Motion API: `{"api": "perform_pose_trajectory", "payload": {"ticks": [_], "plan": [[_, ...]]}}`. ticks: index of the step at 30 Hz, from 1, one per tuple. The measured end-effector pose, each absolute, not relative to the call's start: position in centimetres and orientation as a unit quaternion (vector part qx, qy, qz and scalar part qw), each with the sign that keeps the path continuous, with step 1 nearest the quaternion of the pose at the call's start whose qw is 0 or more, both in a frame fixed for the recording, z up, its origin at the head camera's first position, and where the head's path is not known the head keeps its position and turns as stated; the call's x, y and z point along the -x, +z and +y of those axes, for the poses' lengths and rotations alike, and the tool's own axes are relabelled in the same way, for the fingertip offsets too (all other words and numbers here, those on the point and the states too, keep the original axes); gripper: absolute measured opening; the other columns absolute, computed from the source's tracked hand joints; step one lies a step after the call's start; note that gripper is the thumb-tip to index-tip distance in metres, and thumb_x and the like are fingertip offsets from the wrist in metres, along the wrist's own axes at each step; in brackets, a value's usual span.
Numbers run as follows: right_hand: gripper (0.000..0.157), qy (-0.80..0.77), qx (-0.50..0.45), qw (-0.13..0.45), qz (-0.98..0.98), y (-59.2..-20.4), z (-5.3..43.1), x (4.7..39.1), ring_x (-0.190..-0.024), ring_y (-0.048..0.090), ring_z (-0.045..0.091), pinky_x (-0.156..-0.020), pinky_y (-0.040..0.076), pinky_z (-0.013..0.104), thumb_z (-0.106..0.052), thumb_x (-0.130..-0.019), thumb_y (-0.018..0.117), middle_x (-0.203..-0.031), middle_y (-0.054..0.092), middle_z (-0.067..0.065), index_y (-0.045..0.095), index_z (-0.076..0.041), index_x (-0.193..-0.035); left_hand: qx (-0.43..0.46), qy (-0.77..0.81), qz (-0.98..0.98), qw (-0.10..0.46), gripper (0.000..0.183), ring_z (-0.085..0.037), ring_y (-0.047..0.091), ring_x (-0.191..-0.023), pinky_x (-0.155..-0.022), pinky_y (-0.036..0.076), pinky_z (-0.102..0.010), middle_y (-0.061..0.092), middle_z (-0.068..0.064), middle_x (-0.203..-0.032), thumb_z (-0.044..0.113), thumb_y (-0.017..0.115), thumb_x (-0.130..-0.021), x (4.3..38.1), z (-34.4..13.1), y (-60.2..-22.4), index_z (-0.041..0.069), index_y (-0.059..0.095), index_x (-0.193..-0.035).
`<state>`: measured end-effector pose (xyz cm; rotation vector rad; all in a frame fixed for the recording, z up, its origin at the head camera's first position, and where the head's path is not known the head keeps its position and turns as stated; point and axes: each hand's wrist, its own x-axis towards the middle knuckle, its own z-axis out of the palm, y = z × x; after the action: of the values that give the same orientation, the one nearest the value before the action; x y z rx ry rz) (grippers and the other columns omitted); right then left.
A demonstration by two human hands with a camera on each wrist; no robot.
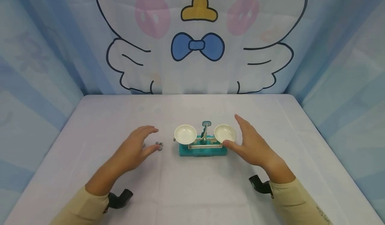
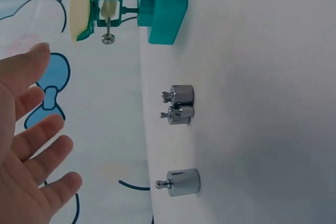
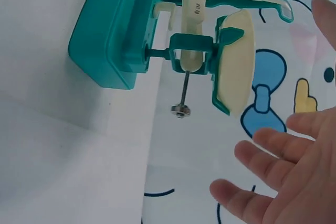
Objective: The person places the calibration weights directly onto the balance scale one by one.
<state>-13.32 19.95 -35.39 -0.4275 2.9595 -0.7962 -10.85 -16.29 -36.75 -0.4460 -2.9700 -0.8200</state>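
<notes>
A small teal balance scale (image 1: 203, 152) stands on the table, with a cream left pan (image 1: 185, 135) and a cream right pan (image 1: 225, 133). Beside the right pan is my right hand (image 1: 255, 150), fingers spread and holding nothing; its thumb overlaps the pan's edge in the head view. My left hand (image 1: 129, 153) hovers left of the scale, fingers relaxed, with nothing in them. Close to its thumb stand small metal weights (image 1: 159, 146). In the left wrist view, a cluster of weights (image 2: 181, 96) stands apart from a larger weight (image 2: 185, 182), which the left hand mostly hides from the head camera.
A white cloth covers the table (image 1: 186, 188). Behind it hangs a curtain (image 1: 198, 74) with a cartoon bird, and blue-and-white curtains enclose both sides. Black wrist mounts (image 1: 120, 199) stick out from the tan sleeves. A metal adjusting nut (image 3: 181, 110) projects from the beam's end.
</notes>
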Motion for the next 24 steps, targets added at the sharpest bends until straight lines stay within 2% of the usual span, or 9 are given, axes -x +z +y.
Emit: {"api": "perform_pose_trajectory", "payload": {"ticks": [7, 16, 24], "plan": [[0.093, -0.320, 0.140, 0.012, 0.937, -36.9, 20.7, 13.4, -0.138, 0.039, 0.039, -0.105, 0.038, 0.059, -0.038, -0.087, 0.077, -0.156, 0.034, 0.021, 0.025, 0.001, -0.155, 0.129, -0.316, -0.940, 0.018, 0.051, -0.036, 0.047, -0.132, -0.101, 0.044, -0.054, 0.052, -0.016, -0.142, 0.022, 0.077, -0.089, 11.1, -16.4, -37.8, 0.006, 0.058, -0.133], [0.103, -0.386, 0.100, 0.056, 0.915, -38.2, 21.9, 13.0, -0.137, 0.041, 0.038, -0.103, 0.041, 0.058, -0.032, -0.085, 0.081, -0.156, 0.036, 0.018, 0.013, -0.002, -0.157, 0.089, -0.358, -0.929, 0.007, 0.041, -0.036, 0.054, -0.124, -0.098, 0.047, -0.053, 0.057, -0.014, -0.135, 0.017, 0.077, -0.090, 11.4, -16.4, -39.3, 0.008, 0.064, -0.128], [0.086, -0.412, 0.083, 0.082, 0.904, -40.2, 22.6, 13.0, -0.128, 0.051, 0.039, -0.098, 0.047, 0.053, -0.025, -0.088, 0.078, -0.147, 0.044, 0.023, 0.025, 0.000, -0.151, 0.066, -0.380, -0.923, -0.002, 0.037, -0.034, 0.058, -0.115, -0.096, 0.049, -0.051, 0.060, -0.013, -0.127, 0.011, 0.076, -0.089, 11.6, -16.4, -40.6, 0.006, 0.064, -0.124]]}}
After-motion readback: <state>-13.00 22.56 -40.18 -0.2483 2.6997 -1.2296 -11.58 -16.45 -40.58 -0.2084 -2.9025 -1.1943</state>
